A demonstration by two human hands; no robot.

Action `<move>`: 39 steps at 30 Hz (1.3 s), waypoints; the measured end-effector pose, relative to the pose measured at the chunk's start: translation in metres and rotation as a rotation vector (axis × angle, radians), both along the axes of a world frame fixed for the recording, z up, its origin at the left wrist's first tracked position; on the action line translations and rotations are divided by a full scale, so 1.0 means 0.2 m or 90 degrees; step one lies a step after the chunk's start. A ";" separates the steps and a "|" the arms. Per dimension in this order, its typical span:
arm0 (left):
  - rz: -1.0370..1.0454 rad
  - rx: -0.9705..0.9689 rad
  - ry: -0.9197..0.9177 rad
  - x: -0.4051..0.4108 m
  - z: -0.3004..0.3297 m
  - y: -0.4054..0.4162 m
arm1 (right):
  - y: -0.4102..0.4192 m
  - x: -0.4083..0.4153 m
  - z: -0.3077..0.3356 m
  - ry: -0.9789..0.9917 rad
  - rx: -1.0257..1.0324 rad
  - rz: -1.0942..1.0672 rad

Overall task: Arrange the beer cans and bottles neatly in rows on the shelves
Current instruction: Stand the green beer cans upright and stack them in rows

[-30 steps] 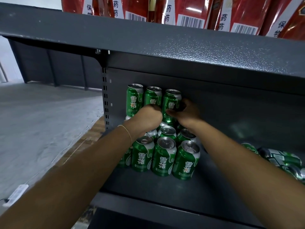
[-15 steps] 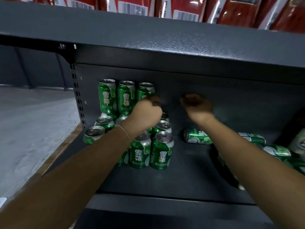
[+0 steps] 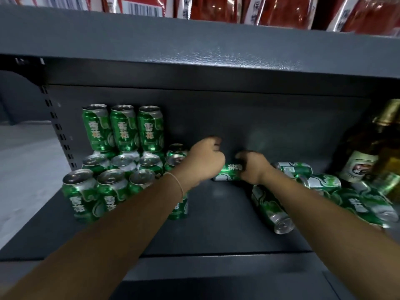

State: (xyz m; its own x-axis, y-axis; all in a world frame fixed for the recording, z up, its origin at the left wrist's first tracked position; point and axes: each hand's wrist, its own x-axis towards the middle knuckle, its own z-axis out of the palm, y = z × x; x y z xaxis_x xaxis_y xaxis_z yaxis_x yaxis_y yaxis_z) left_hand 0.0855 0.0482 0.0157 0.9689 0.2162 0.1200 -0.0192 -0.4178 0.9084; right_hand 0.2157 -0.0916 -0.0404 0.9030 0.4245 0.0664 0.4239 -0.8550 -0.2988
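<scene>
Right hand (image 3: 252, 167) dropped onto lying can (image 3: 227, 172), fingers curled around it, left hand (image 3: 202, 162) loosely fisted beside.

Shop: metal shelving (image 3: 194, 46), stacked beer cans (image 3: 123, 128), barcoded red packs (image 3: 138, 5) above.

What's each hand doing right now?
Left hand: curled, holding nothing visible.
Right hand: closed on the lying green can.

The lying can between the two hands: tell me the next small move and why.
Probably close the right hand on the lying can, stand it upright and set it beside the standing cans. It lies on its side on the shelf, both hands touch it, and the neat rows are to its left.
</scene>
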 end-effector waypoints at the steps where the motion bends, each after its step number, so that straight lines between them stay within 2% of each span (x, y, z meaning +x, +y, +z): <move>1: 0.001 0.008 0.005 0.00 0.00 -0.01 | 0.00 0.01 -0.01 -0.003 -0.034 0.008; 10: 0.020 0.025 0.031 -0.06 -0.04 -0.03 | 0.04 0.06 -0.04 -0.095 -0.269 0.012; 18: 0.038 0.015 0.036 -0.07 -0.04 0.00 | 0.06 0.04 -0.02 -0.103 -0.250 0.029; 24: 0.031 0.019 0.027 -0.06 -0.02 0.02 | 0.07 0.00 0.06 -0.051 -0.049 0.068; 34: 0.036 0.195 -0.016 -0.05 0.06 0.11 | -0.06 -0.13 0.42 0.072 0.369 0.164; 39: 0.017 0.132 0.009 -0.03 0.07 0.16 | -0.04 -0.16 0.49 0.191 0.532 0.305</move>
State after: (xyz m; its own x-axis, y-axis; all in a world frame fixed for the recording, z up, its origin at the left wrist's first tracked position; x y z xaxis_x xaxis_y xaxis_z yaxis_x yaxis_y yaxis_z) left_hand 0.0793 0.0795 0.0294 0.9649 0.2144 0.1514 0.0065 -0.5961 0.8029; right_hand 0.1844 -0.0989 0.0571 0.6776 0.6681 0.3073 0.4772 -0.0814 -0.8750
